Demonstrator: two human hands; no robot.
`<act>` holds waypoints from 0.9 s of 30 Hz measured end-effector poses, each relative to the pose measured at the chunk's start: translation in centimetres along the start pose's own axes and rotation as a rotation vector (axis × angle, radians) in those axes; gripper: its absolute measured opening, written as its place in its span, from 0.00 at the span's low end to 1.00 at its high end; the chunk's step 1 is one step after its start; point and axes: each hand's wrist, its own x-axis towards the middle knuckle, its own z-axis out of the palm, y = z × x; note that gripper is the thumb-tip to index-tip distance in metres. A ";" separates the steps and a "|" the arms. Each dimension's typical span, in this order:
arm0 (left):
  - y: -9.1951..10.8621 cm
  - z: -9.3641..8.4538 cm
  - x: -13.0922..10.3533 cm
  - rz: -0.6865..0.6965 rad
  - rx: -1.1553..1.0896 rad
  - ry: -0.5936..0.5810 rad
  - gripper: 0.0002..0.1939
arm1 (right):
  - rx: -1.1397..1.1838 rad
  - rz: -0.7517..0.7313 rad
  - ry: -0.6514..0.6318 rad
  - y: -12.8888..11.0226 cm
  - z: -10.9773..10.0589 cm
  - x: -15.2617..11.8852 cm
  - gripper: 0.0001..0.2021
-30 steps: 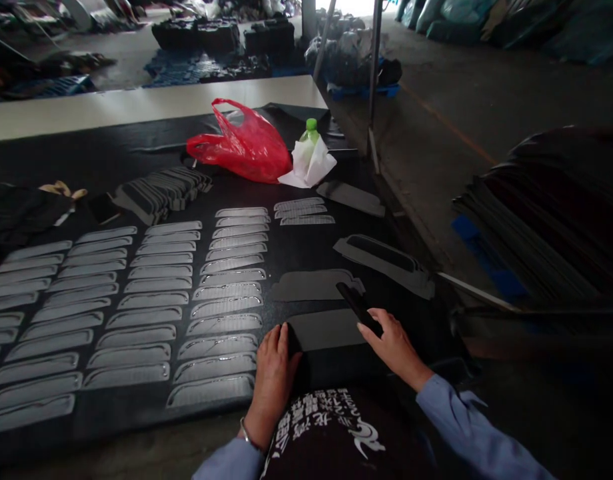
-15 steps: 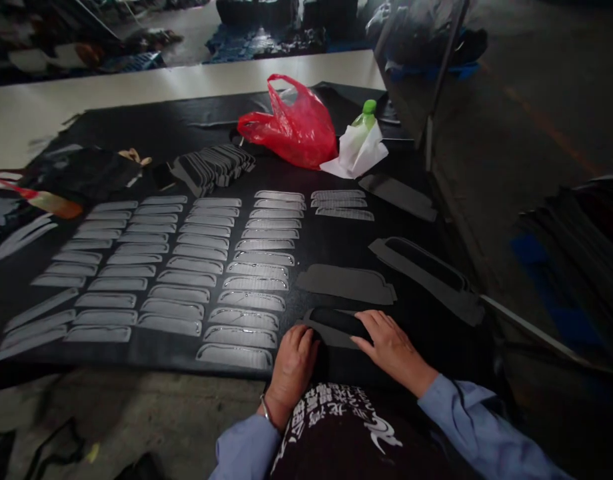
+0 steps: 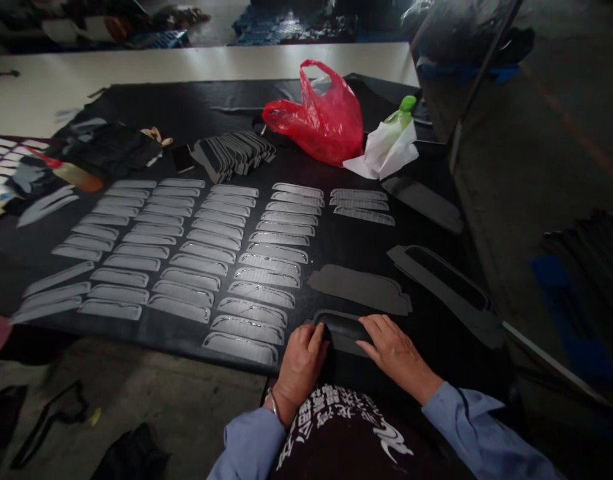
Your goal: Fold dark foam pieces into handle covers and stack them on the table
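Right at the table's near edge, a flat black piece point(image 3: 344, 327) with a rounded outline lies over a grey backing piece point(image 3: 350, 345). My left hand point(image 3: 302, 357) has its fingers curled at the left end of the black piece. At the right end, my right hand point(image 3: 394, 350) holds the edge with fingers on top and thumb toward me. Just beyond my hands rests a stack of grey cut pieces point(image 3: 359, 288). Further right sits another grey stack point(image 3: 446, 293) topped by a black piece. The palms hide parts of both ends.
Columns of grey strips with glossy edges point(image 3: 251, 317) cover the black sheet on my left. Behind stand a stack of dark pieces point(image 3: 234, 157), a red plastic bag point(image 3: 326, 123) and a green-capped bottle point(image 3: 404, 113) in white paper. A glue-like bottle point(image 3: 79, 177) lies far left.
My view has swung left, so the table's contents sit further right in the picture. Both hands stay at the ends of the black piece, with the left fingers shifted slightly onto it.
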 end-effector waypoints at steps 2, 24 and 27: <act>0.0 0.0 0.1 -0.005 0.016 -0.019 0.16 | -0.013 0.007 -0.004 0.0 0.2 0.0 0.15; -0.1 0.3 0.6 -0.033 0.026 -0.106 0.18 | -0.008 0.044 -0.022 -0.2 -0.1 0.4 0.14; -0.1 0.4 0.6 -0.008 0.066 -0.124 0.18 | 0.000 0.047 -0.029 -0.2 -0.2 0.5 0.15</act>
